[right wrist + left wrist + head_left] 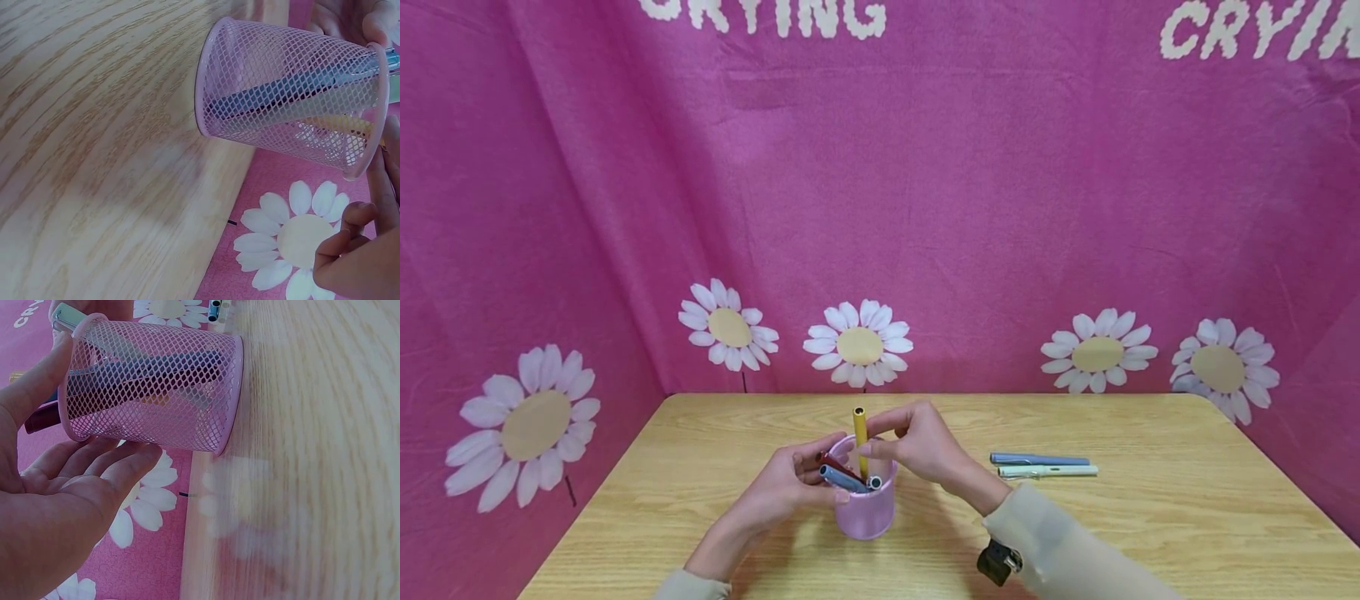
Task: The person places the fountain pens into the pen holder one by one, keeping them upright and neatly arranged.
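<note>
Wood-grain desk (1150, 517), pink daisy backdrop (1000, 208). Two pens (1045, 465) lie right. Right hand (917, 446) pinches yellow pen (860, 437) in mesh cup (867, 512); left hand (790, 483) spread, touching cup.

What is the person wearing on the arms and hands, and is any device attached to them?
Both hands are bare: left hand, right hand. Each arm has a light beige long sleeve; the right sleeve ends at the wrist, and only the cuff of the left sleeve shows. A small black device sits at the right wrist. No rings are visible.
</note>
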Demonstrator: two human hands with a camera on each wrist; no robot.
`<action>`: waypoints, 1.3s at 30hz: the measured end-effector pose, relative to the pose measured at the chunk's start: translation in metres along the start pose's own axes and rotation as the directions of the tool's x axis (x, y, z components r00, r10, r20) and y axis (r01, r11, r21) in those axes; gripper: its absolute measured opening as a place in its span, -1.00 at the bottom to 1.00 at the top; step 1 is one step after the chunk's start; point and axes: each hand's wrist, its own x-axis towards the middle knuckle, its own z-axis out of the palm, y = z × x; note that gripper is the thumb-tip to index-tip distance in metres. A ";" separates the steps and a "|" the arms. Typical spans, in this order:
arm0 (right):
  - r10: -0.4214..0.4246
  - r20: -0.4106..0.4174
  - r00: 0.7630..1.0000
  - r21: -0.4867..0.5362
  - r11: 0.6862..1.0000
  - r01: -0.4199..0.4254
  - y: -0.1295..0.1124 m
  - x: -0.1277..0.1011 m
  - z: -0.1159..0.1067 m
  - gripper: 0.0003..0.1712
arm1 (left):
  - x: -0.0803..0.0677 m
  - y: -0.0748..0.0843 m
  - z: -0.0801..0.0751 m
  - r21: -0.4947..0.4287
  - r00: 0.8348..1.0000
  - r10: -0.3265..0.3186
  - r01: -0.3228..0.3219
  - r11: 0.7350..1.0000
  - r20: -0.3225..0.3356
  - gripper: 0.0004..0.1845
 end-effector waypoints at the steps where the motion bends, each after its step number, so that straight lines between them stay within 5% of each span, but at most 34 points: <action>1: -0.004 0.002 1.000 -0.001 1.000 0.004 0.001 0.000 0.000 -0.79 | 0.000 0.000 0.000 0.001 1.000 0.002 -0.002 1.000 -0.001 -0.07; 18: 0.010 0.083 0.996 -0.001 1.000 -0.010 -0.003 -0.007 -0.006 -0.76 | -0.001 0.000 0.000 -0.024 1.000 0.003 -0.003 1.000 0.011 -0.05; 39: 0.011 0.038 0.999 -0.120 0.993 -0.007 0.001 -0.045 -0.077 -0.79 | 0.001 0.001 0.001 -0.005 1.000 0.007 -0.007 1.000 -0.027 -0.05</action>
